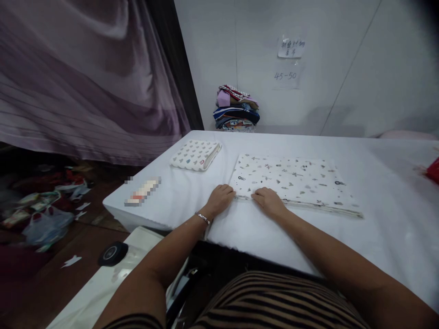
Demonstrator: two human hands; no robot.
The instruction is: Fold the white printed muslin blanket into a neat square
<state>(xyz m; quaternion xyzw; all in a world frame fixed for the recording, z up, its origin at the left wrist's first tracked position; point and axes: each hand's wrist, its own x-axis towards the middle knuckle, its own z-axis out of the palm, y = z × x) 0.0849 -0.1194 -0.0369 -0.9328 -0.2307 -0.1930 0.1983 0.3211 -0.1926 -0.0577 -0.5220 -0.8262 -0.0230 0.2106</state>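
A white cloth (pixel 291 178) with small grey and dark printed motifs lies folded flat in layers in front of me. At its near left corner my left hand (pixel 220 199) pinches the edge, fingers bent and closed. A short way to the right, my right hand (pixel 269 201) has its fingers curled over the same near edge, the thumb side hidden under the hand. The cloth's near right corner lies untouched, its stacked layers showing. Further left on the table rests a smaller, thicker folded cloth (pixel 195 155) with rows of grey motifs; neither hand touches it.
A white-covered table (pixel 267 233) carries everything. Against the wall stands a stack of folded clothes (pixel 236 109). A blurred-out item (pixel 142 192) lies near the left edge. Below left are a white surface with a round black object (pixel 113 253) and plastic bags (pixel 48 224). A purple curtain (pixel 103 82) hangs left.
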